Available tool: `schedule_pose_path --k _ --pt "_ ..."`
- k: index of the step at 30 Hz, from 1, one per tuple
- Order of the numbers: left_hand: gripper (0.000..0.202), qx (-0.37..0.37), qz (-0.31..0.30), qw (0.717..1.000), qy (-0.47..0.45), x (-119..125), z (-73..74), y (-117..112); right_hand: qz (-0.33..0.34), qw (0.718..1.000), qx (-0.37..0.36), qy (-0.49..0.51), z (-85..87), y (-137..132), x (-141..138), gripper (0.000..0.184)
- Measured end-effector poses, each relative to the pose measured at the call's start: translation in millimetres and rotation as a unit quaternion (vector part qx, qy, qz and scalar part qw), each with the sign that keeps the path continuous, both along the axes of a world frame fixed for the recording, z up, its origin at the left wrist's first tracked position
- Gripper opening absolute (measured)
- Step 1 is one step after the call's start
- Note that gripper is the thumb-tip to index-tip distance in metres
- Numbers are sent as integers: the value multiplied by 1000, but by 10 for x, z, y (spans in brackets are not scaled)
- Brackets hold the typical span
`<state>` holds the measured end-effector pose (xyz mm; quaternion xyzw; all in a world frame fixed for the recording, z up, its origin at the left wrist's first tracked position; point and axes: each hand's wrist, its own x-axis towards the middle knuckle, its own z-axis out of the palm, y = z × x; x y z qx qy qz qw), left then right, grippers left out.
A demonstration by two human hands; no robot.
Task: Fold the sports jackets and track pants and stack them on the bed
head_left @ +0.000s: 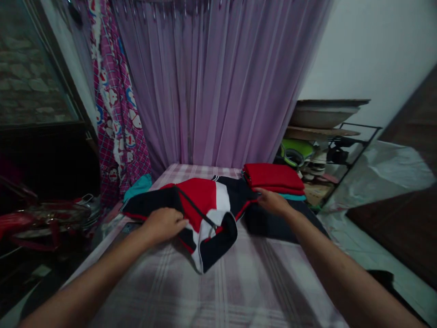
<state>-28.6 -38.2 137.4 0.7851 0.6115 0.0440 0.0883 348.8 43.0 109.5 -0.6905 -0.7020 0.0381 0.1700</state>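
A collared garment [200, 196] in red, white and navy lies spread over the bed, its navy collar [218, 243] towards me. A dark strip runs diagonally down its front to the neck opening. My left hand [165, 224] is closed at the garment's left side, its fingers curled on the fabric beside the collar. On the other side, my right hand [272, 201] pinches the garment's dark edge with the fingertips. That hand is just in front of a folded red cloth stack [275, 176].
Dark folded fabric [273, 223] lies under my right forearm. A teal cloth [138, 186] sits at the bed's far left corner. Purple curtains [211, 82] hang behind the checked bedsheet [218, 296]. A cluttered rack [324, 150] stands at the right, and a red bicycle-like frame [30, 223] at the left.
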Motion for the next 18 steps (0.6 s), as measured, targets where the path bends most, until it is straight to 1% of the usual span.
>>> schedule_pose_path --k 1,3,5,6,7,8,10,11,12,14,15,16,18 --pt "38 -34 -10 999 32 61 -123 -44 -16 1000 -16 -3 -149 -107 112 47" --pt "39 -62 -8 996 59 183 -276 -90 -80 996 -45 -16 -346 -275 385 46" --pt "37 -53 -8 998 28 344 -359 -80 -156 985 -62 -32 -454 -390 679 43" --pt "35 -42 -18 999 -5 447 -400 -60 -188 979 -66 -38 -492 -433 815 43" --pt "36 -32 -35 998 -38 564 -451 -33 -212 974 -67 -43 -527 -470 934 44" --pt "46 -25 -52 996 -64 689 -516 -2 -232 969 -66 -46 -562 -503 1033 46" --pt "75 -32 -76 993 -84 936 -682 60 -264 961 -70 -50 -636 -558 1167 51" --pt "83 -45 -82 993 -78 1043 -771 89 -278 956 -74 -49 -675 -580 1207 54" --pt "84 -59 -89 992 -66 1129 -855 117 -289 953 -80 -46 -712 -599 1234 56" --pt "75 -72 -101 992 -34 1231 -976 177 -302 948 -94 -25 -778 -626 1268 59" --pt "68 -67 -103 992 -13 1249 -1002 213 -303 948 -99 -10 -805 -633 1282 60" --pt "58 -57 -96 994 16 1250 -1002 255 -301 948 -102 5 -827 -638 1298 61" --pt "39 -40 -63 994 83 1230 -936 360 -301 947 -104 36 -859 -640 1337 63"
